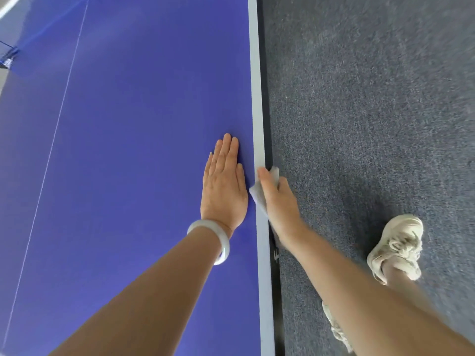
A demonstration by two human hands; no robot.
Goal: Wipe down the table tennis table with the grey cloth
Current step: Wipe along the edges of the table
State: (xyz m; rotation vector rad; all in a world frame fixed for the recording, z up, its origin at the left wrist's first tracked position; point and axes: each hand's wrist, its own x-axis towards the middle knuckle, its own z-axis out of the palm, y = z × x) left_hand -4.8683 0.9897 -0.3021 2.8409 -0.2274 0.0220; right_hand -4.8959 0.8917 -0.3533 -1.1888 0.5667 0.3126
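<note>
The blue table tennis table [133,124] fills the left of the view, with a white line along its right edge. My left hand [224,183] lies flat on the blue surface near that edge, fingers straight and together, a pale bangle on the wrist. My right hand [277,199] grips the grey cloth [257,194] over the table's edge, thumb on top on the white line and fingers wrapped down the side. Most of the cloth is hidden under the hand; small parts show at the thumb and fingertips.
The net [10,57] and its clamp are at the far left top. A thin white centre line [59,119] runs along the table. Grey carpet [372,111] lies to the right, with my beige shoe [397,249] on it.
</note>
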